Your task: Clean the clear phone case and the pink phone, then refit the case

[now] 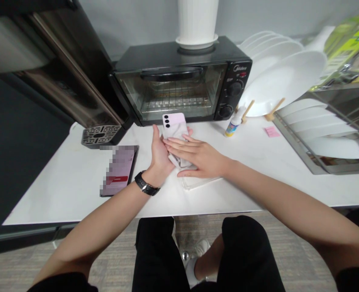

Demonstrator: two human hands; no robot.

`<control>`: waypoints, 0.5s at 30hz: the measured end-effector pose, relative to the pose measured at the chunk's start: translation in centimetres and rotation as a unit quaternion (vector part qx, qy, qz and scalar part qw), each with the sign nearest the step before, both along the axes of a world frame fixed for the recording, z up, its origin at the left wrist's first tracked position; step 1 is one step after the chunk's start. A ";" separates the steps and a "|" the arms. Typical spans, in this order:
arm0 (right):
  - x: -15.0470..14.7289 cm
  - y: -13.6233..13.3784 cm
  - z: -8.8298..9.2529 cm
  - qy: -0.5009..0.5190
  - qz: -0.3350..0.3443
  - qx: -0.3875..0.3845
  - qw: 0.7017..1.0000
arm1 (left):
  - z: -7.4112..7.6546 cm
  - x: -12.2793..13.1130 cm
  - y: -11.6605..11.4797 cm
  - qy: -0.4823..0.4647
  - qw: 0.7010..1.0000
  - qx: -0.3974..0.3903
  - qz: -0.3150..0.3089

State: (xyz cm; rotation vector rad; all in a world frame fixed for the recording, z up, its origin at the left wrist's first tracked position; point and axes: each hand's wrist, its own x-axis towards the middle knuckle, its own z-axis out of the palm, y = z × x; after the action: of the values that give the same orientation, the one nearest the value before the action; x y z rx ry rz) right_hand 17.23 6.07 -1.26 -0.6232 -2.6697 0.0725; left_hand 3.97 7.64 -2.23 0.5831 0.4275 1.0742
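My left hand [158, 156] is wrapped round a pale pink phone [174, 123], holding it upright with its back and camera lenses facing me, just in front of the toaster oven. My right hand [197, 156] lies with fingers stretched flat against the phone's lower half, pressing a grey-white cloth [182, 160] onto it. The cloth trails down onto the white table [258, 178] under my right palm. A black watch is on my left wrist.
A black toaster oven [182, 81] stands right behind the phone, a white pot on top. Another phone [118, 170] lies flat at the left. A small spray bottle [233, 123], a pink note [271, 131], plates in a rack [283, 81] and a metal tray [325, 138] are right.
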 end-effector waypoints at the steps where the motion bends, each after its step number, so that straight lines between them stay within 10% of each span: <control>1: 0.0 -0.1 0.0 -0.003 0.005 -0.003 1.000 | 0.1 -0.3 0.2 -0.005 1.000 0.012 0.027; 4: 0.5 0.3 0.0 0.023 -0.030 -0.004 0.999 | 0.0 -0.7 0.5 -0.024 0.996 0.036 0.075; 10: 1.6 2.2 -0.5 0.094 -0.177 0.014 0.980 | -0.8 0.8 -0.5 0.002 0.999 -0.003 -0.043; 15: 0.9 1.5 -0.6 0.055 -0.104 0.016 0.993 | -0.5 1.3 -0.9 0.001 0.994 -0.110 -0.023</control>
State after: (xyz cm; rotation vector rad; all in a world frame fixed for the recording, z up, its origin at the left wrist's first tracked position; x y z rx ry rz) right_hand 18.12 7.54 -1.81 -0.8560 -2.4811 0.0055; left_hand 5.24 6.73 -2.75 0.3964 0.5234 0.9673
